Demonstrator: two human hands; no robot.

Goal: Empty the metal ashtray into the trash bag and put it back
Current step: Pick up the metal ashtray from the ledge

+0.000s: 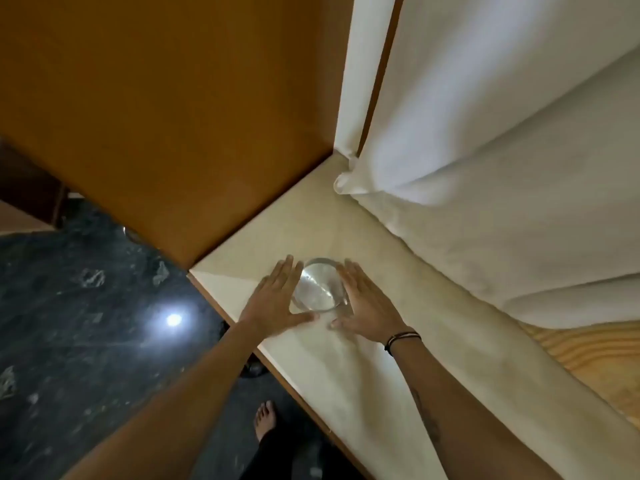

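Observation:
A round shiny metal ashtray stands on a cream ledge beside the bed. My left hand lies flat at the ashtray's left side, fingers straight and spread, palm down. My right hand lies flat at its right side in the same way, with a dark band on the wrist. Both hands flank the ashtray and their inner edges seem to touch its rim; neither is closed around it. No trash bag is in view.
White pillows and a mattress edge press against the ledge on the right. An orange-brown wooden panel rises behind the ledge. Dark marble floor lies to the left, with my bare foot below the ledge's edge.

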